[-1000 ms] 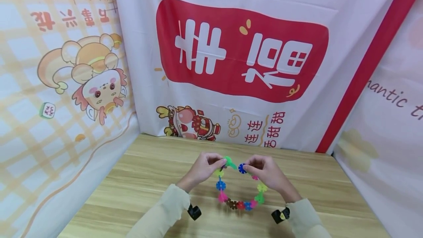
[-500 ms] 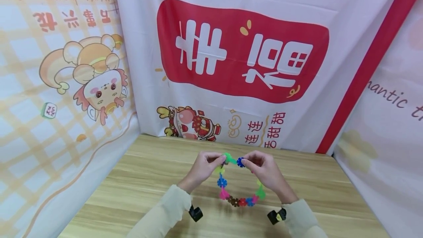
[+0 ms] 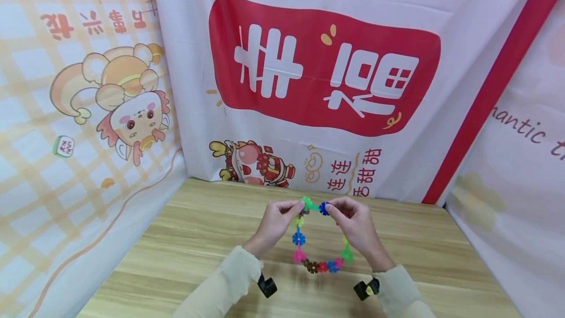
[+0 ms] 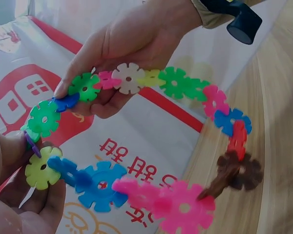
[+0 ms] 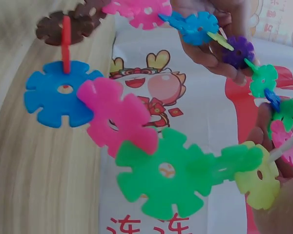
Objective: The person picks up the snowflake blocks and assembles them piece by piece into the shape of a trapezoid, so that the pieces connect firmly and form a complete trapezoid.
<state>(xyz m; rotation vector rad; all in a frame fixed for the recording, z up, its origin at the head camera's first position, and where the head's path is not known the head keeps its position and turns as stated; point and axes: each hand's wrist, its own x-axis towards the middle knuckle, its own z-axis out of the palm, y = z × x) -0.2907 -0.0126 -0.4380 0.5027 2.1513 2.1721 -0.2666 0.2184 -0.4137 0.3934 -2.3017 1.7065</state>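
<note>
A ring of interlocking plastic flower discs [image 3: 298, 238] in many colours hangs between my two hands over the table. My left hand [image 3: 272, 225] pinches its upper left part, by the light green disc [image 3: 306, 203] and a purple disc [image 4: 31, 142]. With thumb and fingers, my right hand [image 3: 358, 225] pinches the dark blue disc [image 3: 324, 208] at the upper right. In the left wrist view, that blue disc meets the edge of the green one. Brown discs [image 4: 240, 170], pink and red ones form the lower curve. My fingers partly hide the discs they hold.
A wood-grain table [image 3: 185, 244] lies beneath the hands. Printed cloth hangs close behind it, with a red panel [image 3: 309, 18]. More cloth covers the left side [image 3: 88, 185] and the right side [image 3: 507, 200]. A black wrist camera [image 3: 267, 286] is strapped at the left cuff.
Both hands have risen slightly, lifting the ring. The gap between the green disc and the dark blue disc has closed; they now meet at the top.
</note>
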